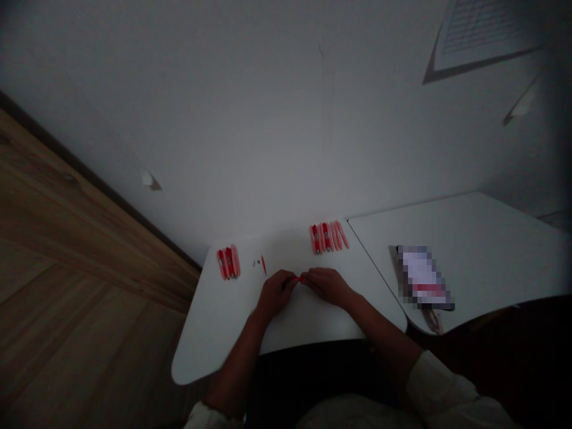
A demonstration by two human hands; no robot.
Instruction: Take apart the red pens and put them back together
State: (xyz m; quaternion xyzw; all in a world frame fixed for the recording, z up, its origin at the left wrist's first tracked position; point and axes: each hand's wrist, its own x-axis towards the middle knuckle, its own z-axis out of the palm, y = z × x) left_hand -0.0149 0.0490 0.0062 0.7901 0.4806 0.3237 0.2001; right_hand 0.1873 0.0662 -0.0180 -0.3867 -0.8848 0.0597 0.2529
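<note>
My left hand [277,290] and my right hand [328,285] meet over the white table, both closed, fingertips pinching a small red pen part [300,279] between them. Most of that part is hidden by the fingers. Just beyond my left hand lies a thin red piece with a pale tip [263,264], like a pen refill. Beside it are tiny dark pieces [256,263], too small to make out. Farther left, several red and pink pens [229,263] lie side by side. Another row of red and pink pens [328,237] lies beyond my right hand, near the wall.
A second white table [469,238] adjoins on the right, with a narrow seam between. On it rests a phone or tablet [422,277], its screen blurred out. A pale wall [268,119] rises behind, with a printed sheet [482,33] at upper right. Wooden flooring [67,333] shows at left.
</note>
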